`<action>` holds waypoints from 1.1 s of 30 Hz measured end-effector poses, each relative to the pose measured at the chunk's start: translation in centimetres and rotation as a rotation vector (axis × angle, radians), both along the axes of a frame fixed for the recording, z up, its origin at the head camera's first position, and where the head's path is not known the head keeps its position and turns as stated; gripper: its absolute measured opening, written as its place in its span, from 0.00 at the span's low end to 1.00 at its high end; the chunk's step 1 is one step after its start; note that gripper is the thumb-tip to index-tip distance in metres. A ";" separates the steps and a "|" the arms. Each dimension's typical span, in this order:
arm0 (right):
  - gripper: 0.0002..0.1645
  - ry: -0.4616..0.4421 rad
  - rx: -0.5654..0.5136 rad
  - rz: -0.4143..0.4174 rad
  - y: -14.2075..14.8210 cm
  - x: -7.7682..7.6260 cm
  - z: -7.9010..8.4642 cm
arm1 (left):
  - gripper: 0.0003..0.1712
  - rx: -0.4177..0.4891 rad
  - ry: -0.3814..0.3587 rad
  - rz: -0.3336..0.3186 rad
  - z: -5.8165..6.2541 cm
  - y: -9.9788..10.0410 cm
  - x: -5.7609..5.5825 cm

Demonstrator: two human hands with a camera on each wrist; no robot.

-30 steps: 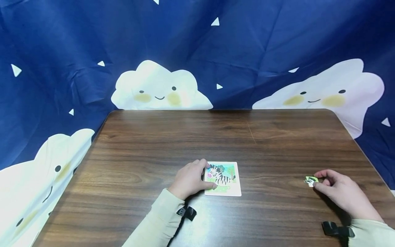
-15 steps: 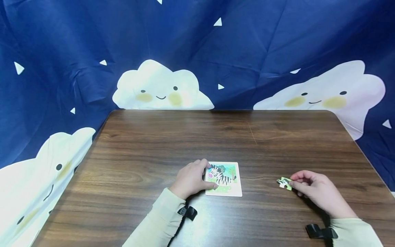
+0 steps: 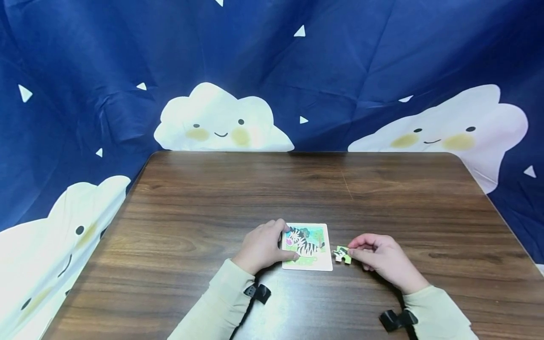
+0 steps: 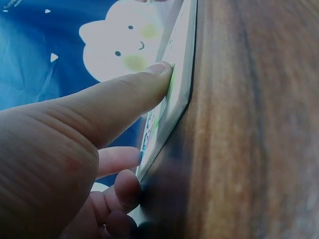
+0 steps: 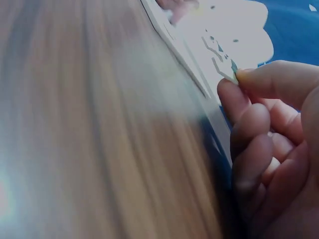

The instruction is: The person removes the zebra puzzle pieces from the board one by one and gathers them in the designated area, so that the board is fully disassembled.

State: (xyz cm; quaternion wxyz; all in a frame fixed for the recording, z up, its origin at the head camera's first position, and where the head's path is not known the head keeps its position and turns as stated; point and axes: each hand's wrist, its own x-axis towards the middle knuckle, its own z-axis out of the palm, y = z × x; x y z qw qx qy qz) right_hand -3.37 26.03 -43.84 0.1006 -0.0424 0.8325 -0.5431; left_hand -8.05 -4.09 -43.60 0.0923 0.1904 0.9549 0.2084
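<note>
A square puzzle board (image 3: 319, 262) with a zebra picture lies on the table, its lower right part pale. At its left side my left hand (image 3: 261, 248) holds it, the thumb (image 4: 158, 69) lying on the face and the other fingers at the edge. Just right of the board, my right hand (image 3: 384, 259) pinches a green, black and white puzzle piece (image 3: 341, 254) between thumb and forefinger. In the right wrist view the puzzle piece (image 5: 219, 57) is held tilted near the board's edge (image 5: 174, 50), with the remaining fingers curled below.
The brown wooden table (image 3: 191, 198) spreads out around both hands. Behind it hangs a blue curtain (image 3: 323, 61) with smiling clouds and white triangles. Black straps with small devices sit on both wrists, and a dark cable runs from the left one.
My right hand has carried the puzzle piece leftward across the table, from far right to beside the board. The left hand and the board have stayed in place.
</note>
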 end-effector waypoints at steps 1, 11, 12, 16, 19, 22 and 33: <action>0.10 -0.003 0.007 0.012 -0.5 -0.1 0.0 | 0.37 -0.002 -0.001 0.000 0.0 0.0 0.0; 0.06 0.037 0.097 0.048 -3.9 -0.8 0.1 | 0.37 -0.004 -0.004 -0.002 -0.1 0.0 -0.1; 0.06 0.040 0.100 0.050 -4.0 -0.9 0.2 | 0.37 -0.004 -0.003 -0.003 -0.1 0.0 -0.1; 0.05 0.048 0.111 0.044 -4.3 -0.9 0.3 | 0.37 0.000 -0.004 -0.005 -0.1 0.0 -0.2; 0.05 0.060 0.111 0.045 -4.4 -0.9 0.2 | 0.37 0.001 -0.002 -0.004 -0.1 0.0 -0.2; 0.08 0.089 0.120 0.057 -4.4 -0.8 -0.1 | 0.37 -0.002 -0.002 -0.005 -0.1 0.0 -0.2; 0.15 0.262 0.282 0.143 -4.5 -0.3 0.3 | 0.37 -0.008 0.002 -0.008 0.0 0.1 -0.1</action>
